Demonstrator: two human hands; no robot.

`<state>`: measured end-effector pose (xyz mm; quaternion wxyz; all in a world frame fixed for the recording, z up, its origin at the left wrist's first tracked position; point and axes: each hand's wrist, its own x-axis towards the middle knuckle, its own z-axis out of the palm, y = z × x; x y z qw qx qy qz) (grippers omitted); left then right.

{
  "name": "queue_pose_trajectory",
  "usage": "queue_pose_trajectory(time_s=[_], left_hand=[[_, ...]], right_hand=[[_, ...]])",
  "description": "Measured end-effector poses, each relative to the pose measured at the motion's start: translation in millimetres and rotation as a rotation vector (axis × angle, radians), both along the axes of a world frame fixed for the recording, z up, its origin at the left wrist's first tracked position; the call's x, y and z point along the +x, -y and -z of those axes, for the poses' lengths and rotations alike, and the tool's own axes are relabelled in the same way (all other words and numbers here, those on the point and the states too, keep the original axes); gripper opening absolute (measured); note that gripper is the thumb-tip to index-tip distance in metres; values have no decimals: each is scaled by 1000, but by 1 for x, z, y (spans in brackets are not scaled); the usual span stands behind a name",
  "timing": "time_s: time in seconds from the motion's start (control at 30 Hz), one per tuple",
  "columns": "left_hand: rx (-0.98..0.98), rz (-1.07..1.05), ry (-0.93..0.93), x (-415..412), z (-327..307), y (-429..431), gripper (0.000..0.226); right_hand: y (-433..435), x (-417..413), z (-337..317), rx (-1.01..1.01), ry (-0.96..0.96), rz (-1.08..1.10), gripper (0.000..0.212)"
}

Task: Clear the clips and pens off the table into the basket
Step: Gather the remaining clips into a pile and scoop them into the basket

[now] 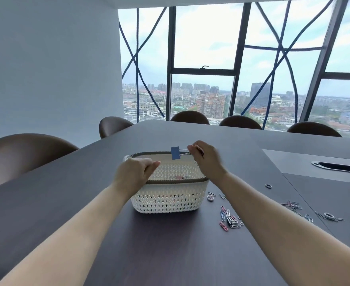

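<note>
Single head view, looking forward-down along table point(170, 254) toward windows point(203, 58).

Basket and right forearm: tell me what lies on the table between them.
In the head view, loose paper clips lie on the table between the basket and the right forearm.

My dark table point(170, 254) carries a white basket point(170, 201). Paper clips point(229, 218) lie scattered toward its right edge.

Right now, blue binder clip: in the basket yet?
Not yet. The blue binder clip hangs from the right hand above the basket.
</note>
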<state>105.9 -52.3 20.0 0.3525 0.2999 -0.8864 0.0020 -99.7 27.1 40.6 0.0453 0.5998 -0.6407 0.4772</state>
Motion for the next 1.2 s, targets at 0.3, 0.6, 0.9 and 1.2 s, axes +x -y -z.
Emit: queue_pose_trajectory(time_s=[0.3,0.6,0.9,1.2], left_hand=[[-57,-66,-147,-1,32,-3,53],[-116,-65,-175,-2,35,1,52],[-104,-92,-108,-20,19,-18,36],[83,347,412,-137,76,-113,66]], right_hand=[[19,10,7,234,-105,7,17],[17,6,13,238,-143,20,15],[-49,-30,32,160,-134,28,26],[-205,-133,88,529,-94,406,53]])
